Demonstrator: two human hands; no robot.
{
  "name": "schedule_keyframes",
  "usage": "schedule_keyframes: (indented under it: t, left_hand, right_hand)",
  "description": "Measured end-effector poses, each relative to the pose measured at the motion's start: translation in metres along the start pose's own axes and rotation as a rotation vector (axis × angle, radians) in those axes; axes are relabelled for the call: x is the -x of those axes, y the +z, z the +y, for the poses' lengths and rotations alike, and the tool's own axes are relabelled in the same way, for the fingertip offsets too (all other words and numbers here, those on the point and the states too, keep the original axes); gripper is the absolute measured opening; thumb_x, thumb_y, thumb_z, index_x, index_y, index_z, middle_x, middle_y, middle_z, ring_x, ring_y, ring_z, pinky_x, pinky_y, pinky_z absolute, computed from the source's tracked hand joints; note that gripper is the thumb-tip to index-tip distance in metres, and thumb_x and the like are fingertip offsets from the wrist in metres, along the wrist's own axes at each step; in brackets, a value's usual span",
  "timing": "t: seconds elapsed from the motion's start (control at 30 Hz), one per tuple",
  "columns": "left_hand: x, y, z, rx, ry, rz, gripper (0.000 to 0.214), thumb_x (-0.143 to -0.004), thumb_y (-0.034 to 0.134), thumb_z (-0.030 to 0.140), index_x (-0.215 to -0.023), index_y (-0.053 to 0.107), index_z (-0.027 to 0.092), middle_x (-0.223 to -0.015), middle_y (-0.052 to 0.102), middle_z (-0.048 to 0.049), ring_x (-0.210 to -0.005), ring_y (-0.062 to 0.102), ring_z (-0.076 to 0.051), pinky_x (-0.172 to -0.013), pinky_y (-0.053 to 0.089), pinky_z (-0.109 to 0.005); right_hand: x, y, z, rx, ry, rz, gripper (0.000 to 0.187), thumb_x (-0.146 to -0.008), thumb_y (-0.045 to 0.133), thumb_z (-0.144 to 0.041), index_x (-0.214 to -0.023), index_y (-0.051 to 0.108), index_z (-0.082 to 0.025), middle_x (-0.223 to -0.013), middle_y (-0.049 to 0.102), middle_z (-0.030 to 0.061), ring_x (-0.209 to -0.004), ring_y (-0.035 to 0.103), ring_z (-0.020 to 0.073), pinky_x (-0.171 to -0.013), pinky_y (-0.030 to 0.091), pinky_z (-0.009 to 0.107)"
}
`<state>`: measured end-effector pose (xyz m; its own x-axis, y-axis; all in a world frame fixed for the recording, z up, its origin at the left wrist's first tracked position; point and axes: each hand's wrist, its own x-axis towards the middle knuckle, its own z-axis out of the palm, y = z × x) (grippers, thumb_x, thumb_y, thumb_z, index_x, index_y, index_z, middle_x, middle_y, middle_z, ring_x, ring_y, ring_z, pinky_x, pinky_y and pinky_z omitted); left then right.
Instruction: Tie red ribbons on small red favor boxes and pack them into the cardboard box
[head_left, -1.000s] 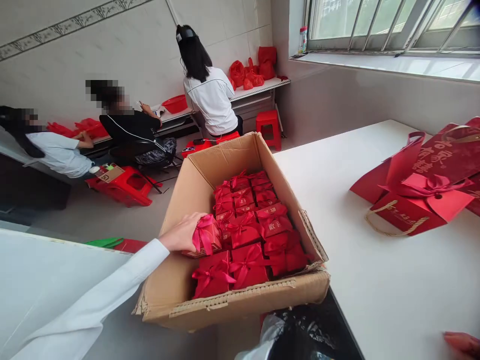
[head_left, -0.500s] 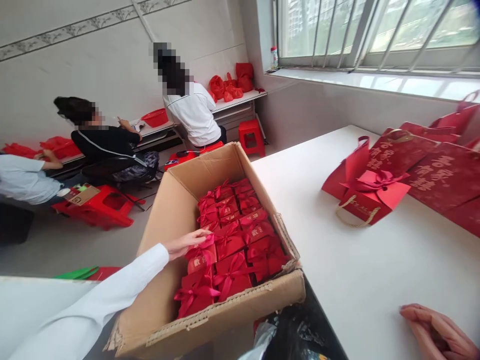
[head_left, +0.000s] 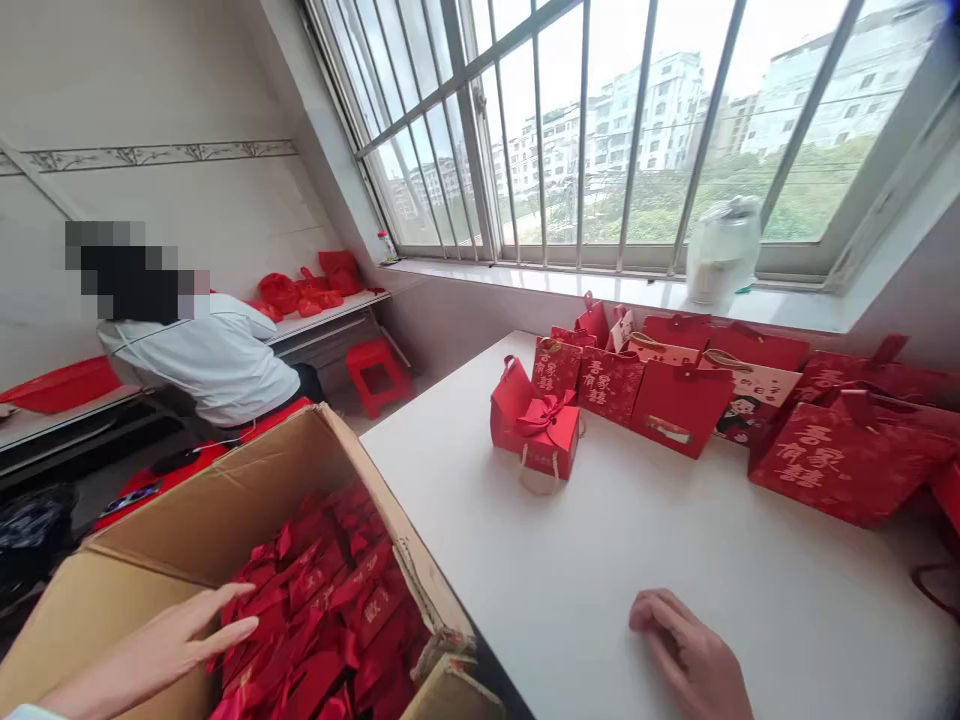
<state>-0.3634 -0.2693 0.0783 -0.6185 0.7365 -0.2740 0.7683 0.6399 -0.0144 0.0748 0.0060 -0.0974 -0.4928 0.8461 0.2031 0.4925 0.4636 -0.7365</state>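
Left hand (head_left: 161, 645): fingers straight and spread, grasping nothing. It reaches into the open carton (head_left: 187, 530) from the lower left. The fingertips lie on the nearest ribbons of the red gift boxes (head_left: 330, 600).

Red gift boxes: packed close together inside the carton, filling its right half against the wall next to the counter (head_left: 570, 580). Their ribbons and gold lettering are blurred, so no count is possible.

Carton: flaps up, standing just beside the counter's left edge.

Right hand (head_left: 694, 660): palm down on the bare counter near the bottom edge of the view, fingers loosely bent and together, holding nothing. It is well apart from the carton.

On the counter: one small red bag with a bow (head_left: 536, 430) stands alone near the middle. Behind it a row of red paper bags (head_left: 679, 405) lies and leans along the wall under the window sill (head_left: 600, 285). A pale jar (head_left: 721, 252) stands on the sill.

Background: a person in a white top (head_left: 214, 355) sits at a far bench, back turned, with a red stool (head_left: 379, 368) nearby.
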Motion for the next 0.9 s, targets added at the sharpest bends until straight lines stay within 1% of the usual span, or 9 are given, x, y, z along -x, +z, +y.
schedule_keyframes:
  t: [0.07,0.2,0.3,0.4,0.47,0.53,0.67,0.8,0.9]
  left_hand:
    - [-0.022,-0.050,0.050,-0.012,0.134,0.116,0.042,-0.086,0.038,0.055,-0.112,0.062,0.034,-0.120,0.065,0.0032,-0.115,0.058,-0.024,-0.102,0.041,-0.041]
    - [-0.060,-0.121,0.198,-0.029,0.621,0.169,0.048,-0.086,0.051,0.045,-0.130,0.046,0.029,-0.134,0.051,-0.0036,-0.123,0.048,-0.025,-0.103,0.039,-0.036]
    - [-0.096,-0.124,0.304,-0.083,0.966,0.041,0.066,-0.075,0.066,0.030,-0.135,0.039,0.027,-0.136,0.045,-0.0081,-0.124,0.044,-0.025,-0.103,0.037,-0.035]
    - [-0.135,-0.103,0.375,-0.323,0.899,-0.054,0.107,-0.053,0.081,0.026,-0.143,0.024,0.029,-0.146,0.027,-0.0149,-0.135,0.025,-0.035,-0.105,0.032,-0.049]
    - [-0.156,-0.090,0.401,-0.453,0.783,-0.070,0.125,-0.043,0.083,0.028,-0.146,0.013,0.028,-0.147,0.022,-0.0208,-0.135,0.019,-0.044,-0.098,0.029,-0.064]
    - [-0.170,-0.084,0.413,-0.515,0.756,-0.075,0.129,-0.041,0.082,0.029,-0.147,0.009,0.024,-0.139,0.032,-0.0252,-0.127,0.029,-0.048,-0.088,0.031,-0.070]
    - [-0.179,-0.088,0.423,-0.605,0.832,-0.087,0.109,-0.045,0.075,0.024,-0.143,0.027,0.018,-0.117,0.049,-0.0217,-0.108,0.049,-0.041,-0.080,0.040,-0.062]
    - [-0.158,-0.094,0.445,-0.629,0.952,-0.050,0.097,-0.052,0.067,0.026,-0.141,0.031,0.020,-0.114,0.050,-0.0176,-0.106,0.050,-0.037,-0.081,0.044,-0.052]
    - [-0.116,-0.088,0.476,-0.574,1.133,-0.053,0.097,-0.055,0.068,0.036,-0.142,0.029,0.021,-0.112,0.052,-0.0134,-0.105,0.051,-0.033,-0.082,0.045,-0.045]
  right_hand:
    - [-0.002,0.004,0.000,0.003,-0.025,0.020,0.016,-0.083,0.038,-0.023,-0.072,0.049,-0.023,-0.076,0.059,-0.0021,-0.048,0.045,0.0110,-0.049,0.039,0.021]
    - [-0.009,0.003,-0.001,-0.007,-0.090,-0.002,0.016,-0.079,0.039,-0.013,-0.071,0.050,-0.022,-0.074,0.058,-0.0028,-0.050,0.047,0.0102,-0.050,0.036,0.020]
    - [-0.013,-0.001,-0.006,-0.023,-0.095,-0.021,0.020,-0.074,0.038,-0.006,-0.071,0.051,-0.021,-0.075,0.058,-0.0024,-0.053,0.048,0.0100,-0.052,0.034,0.020]
    - [-0.016,-0.004,-0.011,-0.097,-0.098,0.004,0.024,-0.070,0.038,-0.001,-0.070,0.052,-0.020,-0.074,0.058,-0.0017,-0.055,0.049,0.0101,-0.054,0.031,0.020]
    - [-0.017,-0.005,-0.012,-0.142,-0.101,0.058,0.025,-0.066,0.039,0.001,-0.068,0.054,-0.019,-0.073,0.058,-0.0015,-0.057,0.049,0.0104,-0.054,0.030,0.020]
    - [-0.019,-0.004,-0.012,-0.169,-0.101,0.106,0.026,-0.063,0.040,0.002,-0.067,0.055,-0.019,-0.073,0.059,-0.0017,-0.057,0.050,0.0103,-0.054,0.030,0.020]
    - [-0.025,-0.005,-0.014,-0.228,-0.099,0.187,0.025,-0.059,0.044,0.001,-0.063,0.057,-0.020,-0.070,0.060,-0.0027,-0.057,0.052,0.0098,-0.054,0.032,0.019]
    - [-0.032,-0.028,-0.013,-0.320,-0.024,0.333,0.022,-0.070,0.044,-0.005,-0.074,0.059,-0.021,-0.072,0.061,-0.0024,-0.056,0.053,0.0093,-0.051,0.038,0.017]
    - [-0.027,-0.063,-0.002,-0.364,0.126,0.537,0.015,-0.083,0.043,-0.015,-0.089,0.057,-0.020,-0.083,0.062,0.0020,-0.070,0.059,0.0126,-0.058,0.045,0.019]
